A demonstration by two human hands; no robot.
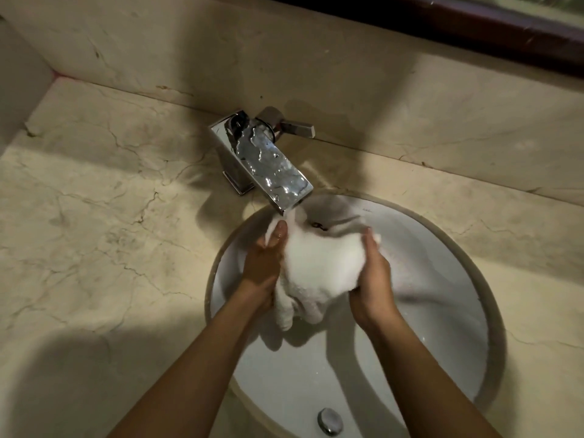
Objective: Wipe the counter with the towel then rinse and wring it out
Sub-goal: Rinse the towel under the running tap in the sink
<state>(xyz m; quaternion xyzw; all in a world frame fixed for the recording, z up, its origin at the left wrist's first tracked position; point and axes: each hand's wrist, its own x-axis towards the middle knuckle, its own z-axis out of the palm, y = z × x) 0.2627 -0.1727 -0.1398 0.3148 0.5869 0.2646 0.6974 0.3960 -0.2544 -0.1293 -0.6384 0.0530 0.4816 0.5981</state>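
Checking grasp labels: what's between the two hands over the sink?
Head view: the bunched white towel fills the gap. The left hand grips its left side, the right hand its right, held over the sink under the faucet.

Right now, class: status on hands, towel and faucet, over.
Left hand, right hand both grip towel. Towel bunched over sink, under faucet stream. Nothing in the way.

The sink [426,311] sat sunk in the tabletop [94,232], toward its right and near edges. Behind it, at the tabletop's back edge against the wall [221,42], stood the faucet [268,162], its spout reaching over the sink's back rim and its lever [297,128] off to the right. We held the towel [322,267] in the sink under the spout, our left grip [264,263] on its left side and our right grip [373,279] on its right.
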